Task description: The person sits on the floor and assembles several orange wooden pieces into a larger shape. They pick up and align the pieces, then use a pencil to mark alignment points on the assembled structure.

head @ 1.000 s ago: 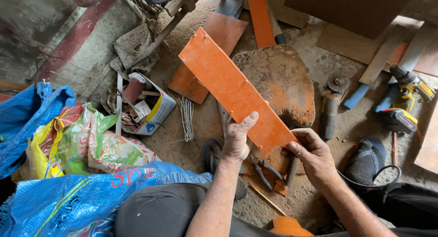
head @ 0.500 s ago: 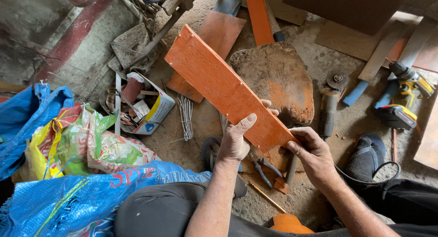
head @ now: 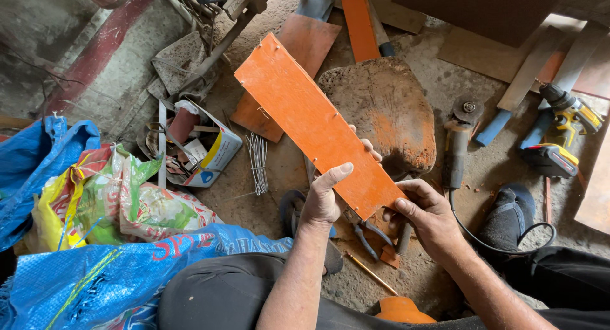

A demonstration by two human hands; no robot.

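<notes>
Orange board held up over the floor, both hands on its near end

The orange board point(head: 314, 123) is a long flat strip, long axis running from about 10 o'clock at the far end down to 4 o'clock at the near end, tilted across the middle of the view. Face is bright orange and a bit scuffed, with small nails poking out along the edges. Left hand point(head: 324, 199) is clamped on the lower long edge, thumb on top; right hand point(head: 429, 219) grips the near corner at 4 o'clock, so the hands sit close together but not touching. Behind it there's a rusty round slab point(head: 387, 110) on the floor, an angle grinder point(head: 459, 139) at 3 o'clock, and pliers point(head: 363, 231) right under the hands.
</notes>
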